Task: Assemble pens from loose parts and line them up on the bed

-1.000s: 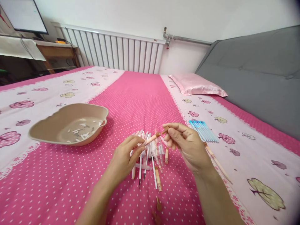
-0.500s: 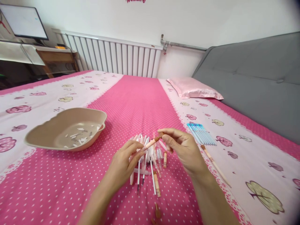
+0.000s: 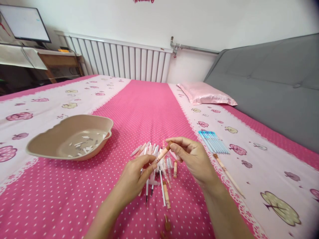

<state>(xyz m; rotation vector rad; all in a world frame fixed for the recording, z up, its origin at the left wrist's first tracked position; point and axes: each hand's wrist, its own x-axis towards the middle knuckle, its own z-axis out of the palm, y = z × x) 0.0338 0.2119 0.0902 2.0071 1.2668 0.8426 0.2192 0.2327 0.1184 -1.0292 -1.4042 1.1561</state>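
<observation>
Between my two hands is a peach pen cap (image 3: 163, 154) with a brown end, slanting up to the right. My left hand (image 3: 136, 176) pinches its lower end, and my right hand (image 3: 193, 157) grips the brown end between thumb and fingers. Below and behind them lies a pile of pen parts (image 3: 152, 149), with pale barrels and white refills (image 3: 162, 191), partly hidden by my left hand. Two more peach pieces, a long one (image 3: 166, 197) and a short one (image 3: 175, 169), lie beside the pile. Nearer to me is a small brown piece (image 3: 167, 224).
A beige basin (image 3: 69, 136) with small white and grey bits stands at the left. To the right lie a row of blue-topped pens (image 3: 214, 142) and one long peach pen (image 3: 229, 176). A pink pillow (image 3: 205, 93) rests farther back on the bed by the grey headboard (image 3: 269, 86).
The peach pen cap has tilted more steeply. My left hand has shifted slightly right and down along with its lower end, while my right hand keeps its grip almost in place.
</observation>
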